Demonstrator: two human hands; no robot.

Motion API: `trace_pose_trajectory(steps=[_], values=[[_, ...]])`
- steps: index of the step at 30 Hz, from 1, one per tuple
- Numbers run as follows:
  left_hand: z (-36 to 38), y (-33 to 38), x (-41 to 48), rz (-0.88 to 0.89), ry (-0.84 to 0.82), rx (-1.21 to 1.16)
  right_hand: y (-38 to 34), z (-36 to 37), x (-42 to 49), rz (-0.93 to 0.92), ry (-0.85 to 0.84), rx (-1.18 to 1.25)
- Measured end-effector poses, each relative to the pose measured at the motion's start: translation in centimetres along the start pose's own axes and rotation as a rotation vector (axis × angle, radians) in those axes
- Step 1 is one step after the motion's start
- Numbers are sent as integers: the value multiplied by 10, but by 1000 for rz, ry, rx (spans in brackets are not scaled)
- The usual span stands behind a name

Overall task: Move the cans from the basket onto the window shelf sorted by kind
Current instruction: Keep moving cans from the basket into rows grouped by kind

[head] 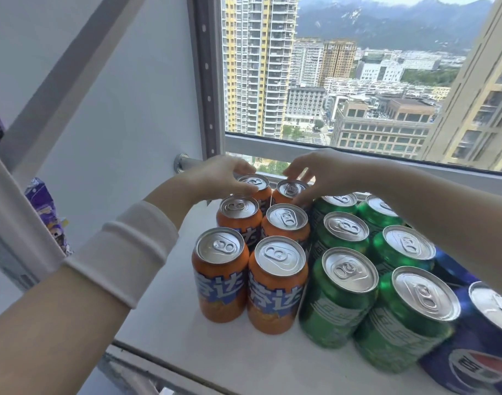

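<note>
At the far edge of the window shelf (172,317), two upright cans are gripped from above: the rear-left orange can (254,182) by the curled fingers of the left hand (215,175), the rear-right orange can (291,188) by the right hand (321,172). Each lies directly beneath its own fingers, long axis vertical. Four more orange cans (275,269) are ranked toward the near edge, green cans (343,280) beside them, blue cans (477,352) at the near right corner.
</note>
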State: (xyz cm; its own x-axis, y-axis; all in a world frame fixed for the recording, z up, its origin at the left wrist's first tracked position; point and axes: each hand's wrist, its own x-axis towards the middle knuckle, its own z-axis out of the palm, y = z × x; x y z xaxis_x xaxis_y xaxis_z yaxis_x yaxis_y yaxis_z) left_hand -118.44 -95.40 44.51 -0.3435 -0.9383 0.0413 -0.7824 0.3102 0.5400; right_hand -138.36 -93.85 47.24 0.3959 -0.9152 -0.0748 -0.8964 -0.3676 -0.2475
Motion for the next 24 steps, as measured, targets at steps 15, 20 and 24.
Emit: trace_pose_trajectory(steps=[15, 20, 24], values=[[2, 4, -47, 112, -22, 5, -32, 5, -42, -107, 42, -25], [6, 3, -47, 125, 33, 33, -33, 13, -44, -90, 67, -66], [3, 4, -48, 140, 3, 32, -33, 16, -44, -56, 88, -82]])
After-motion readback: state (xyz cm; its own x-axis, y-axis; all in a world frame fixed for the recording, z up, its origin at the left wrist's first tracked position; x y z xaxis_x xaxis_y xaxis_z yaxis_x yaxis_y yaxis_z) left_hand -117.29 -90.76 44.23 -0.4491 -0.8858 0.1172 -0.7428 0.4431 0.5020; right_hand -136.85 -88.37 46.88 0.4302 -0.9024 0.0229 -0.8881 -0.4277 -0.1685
